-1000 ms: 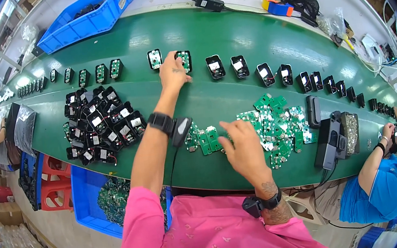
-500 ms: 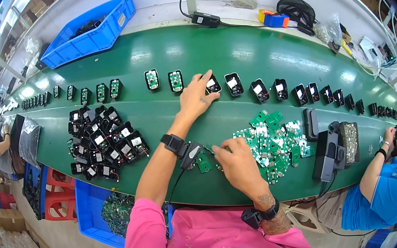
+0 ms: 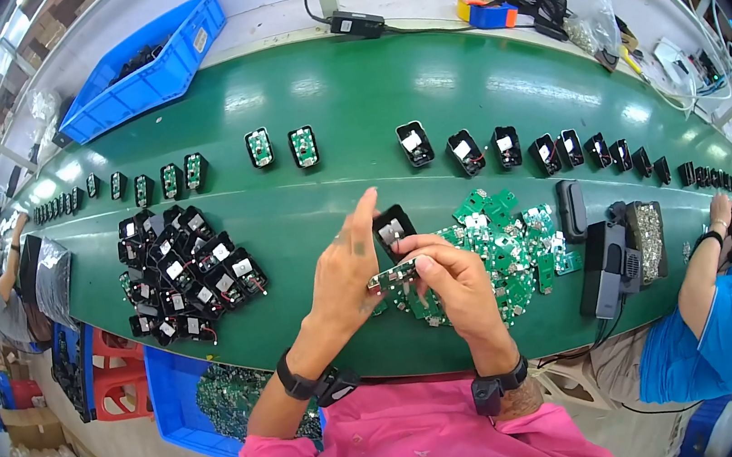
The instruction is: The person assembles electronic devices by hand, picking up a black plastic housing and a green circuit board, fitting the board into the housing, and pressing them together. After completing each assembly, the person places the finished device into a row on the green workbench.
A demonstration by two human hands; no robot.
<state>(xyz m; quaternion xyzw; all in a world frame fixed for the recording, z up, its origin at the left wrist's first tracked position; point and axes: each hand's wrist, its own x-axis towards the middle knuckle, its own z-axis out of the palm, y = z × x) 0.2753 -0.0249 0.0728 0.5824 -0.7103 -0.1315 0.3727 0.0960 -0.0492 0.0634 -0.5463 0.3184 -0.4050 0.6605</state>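
Right now a small green circuit board (image 3: pixel 393 275) sits just below the middle of the frame, pinched between the fingertips of the right hand (image 3: pixel 455 283). Touching its upper edge is a black housing (image 3: pixel 392 227), which the left hand (image 3: pixel 346 272) grips from the left side, its index finger standing up and free. Board and housing meet, but I cannot tell if the board is already inside or only at the opening; I judge that the fitting of this piece is in the middle, not finished.

Just to the right lies a loose heap of green boards (image 3: pixel 500 244) on the green belt (image 3: pixel 352 111), so many boards wait. At the left of the frame is a heap of black housings (image 3: pixel 185 278), also many.

Along the upper part of the belt stands a row. To the left, housings showing green boards (image 3: pixel 281 146) look finished. To the right, black housings with white parts (image 3: pixel 466 150) run on to the right edge, apparently without boards. So some pieces look done, and more are left.

At the right edge a person in a blue shirt (image 3: pixel 709 342) works at the belt, and a blue bin (image 3: pixel 150 68) stands in the upper left.
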